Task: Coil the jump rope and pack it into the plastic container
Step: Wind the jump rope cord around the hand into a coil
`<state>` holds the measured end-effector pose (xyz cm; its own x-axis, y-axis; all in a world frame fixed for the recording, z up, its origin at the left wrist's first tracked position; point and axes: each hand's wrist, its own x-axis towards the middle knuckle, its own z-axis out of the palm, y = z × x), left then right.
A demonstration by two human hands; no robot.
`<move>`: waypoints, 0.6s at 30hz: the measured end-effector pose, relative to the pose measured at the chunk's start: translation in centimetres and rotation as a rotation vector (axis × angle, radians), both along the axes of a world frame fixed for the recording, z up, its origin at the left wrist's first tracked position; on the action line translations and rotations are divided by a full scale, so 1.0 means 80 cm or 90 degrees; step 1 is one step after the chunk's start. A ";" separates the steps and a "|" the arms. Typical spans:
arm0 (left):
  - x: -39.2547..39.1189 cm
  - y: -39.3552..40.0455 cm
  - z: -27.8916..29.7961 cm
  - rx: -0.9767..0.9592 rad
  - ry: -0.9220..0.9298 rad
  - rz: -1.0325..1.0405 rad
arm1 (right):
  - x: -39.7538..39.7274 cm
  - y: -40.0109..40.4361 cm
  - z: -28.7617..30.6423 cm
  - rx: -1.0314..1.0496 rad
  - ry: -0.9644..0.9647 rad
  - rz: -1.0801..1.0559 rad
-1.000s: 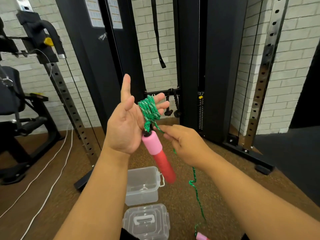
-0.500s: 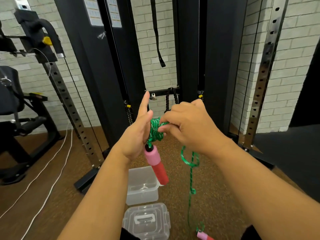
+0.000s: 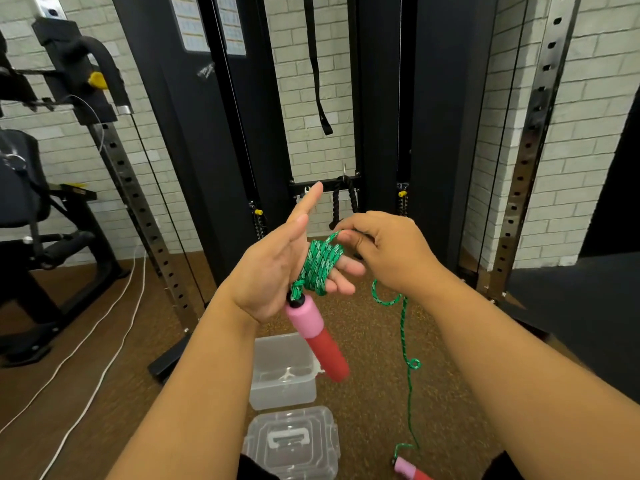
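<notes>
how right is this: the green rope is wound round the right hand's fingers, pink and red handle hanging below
One thing is wrong: in the head view the green rope is wound round fingers of the left hand, not the right hand. The pink and red handle does hang below.

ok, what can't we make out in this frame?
Head view only:
Second handle: cut off by the bottom edge.
Container lid: near edge hidden by dark clothing.
Green rope coils on the left hand: turns overlap, count unclear.
Machine placards: print too blurred.
</notes>
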<state>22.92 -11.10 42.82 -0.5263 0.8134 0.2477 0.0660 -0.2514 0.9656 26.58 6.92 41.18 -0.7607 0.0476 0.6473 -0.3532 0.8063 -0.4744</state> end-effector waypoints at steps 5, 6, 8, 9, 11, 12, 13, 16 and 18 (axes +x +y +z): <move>0.001 0.005 0.001 0.106 -0.002 0.012 | 0.001 -0.012 -0.022 -0.059 -0.099 0.062; 0.000 0.007 0.000 0.126 -0.001 0.025 | 0.001 -0.015 -0.026 -0.056 -0.109 0.062; 0.000 0.009 0.000 0.167 0.000 0.055 | 0.001 -0.019 -0.034 -0.081 -0.121 0.086; -0.001 0.009 0.000 0.187 0.005 0.072 | 0.001 -0.020 -0.038 -0.097 -0.134 0.099; -0.004 0.006 0.003 0.219 0.029 0.107 | 0.002 -0.018 -0.048 -0.095 -0.160 0.108; -0.007 0.003 0.005 0.231 0.045 0.123 | 0.004 -0.017 -0.052 -0.090 -0.169 0.106; -0.008 -0.001 0.008 0.242 0.060 0.136 | 0.007 -0.017 -0.055 -0.088 -0.179 0.103; -0.012 -0.010 0.014 0.256 0.091 0.163 | 0.016 -0.015 -0.064 -0.095 -0.199 0.091; -0.013 -0.012 0.015 0.251 0.106 0.180 | 0.020 -0.015 -0.069 -0.114 -0.197 0.089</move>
<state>21.87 -12.04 44.03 -0.6396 0.4721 0.6067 0.3294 -0.5448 0.7712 28.18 5.74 35.67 -0.9258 0.0215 0.3773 -0.2720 0.6553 -0.7047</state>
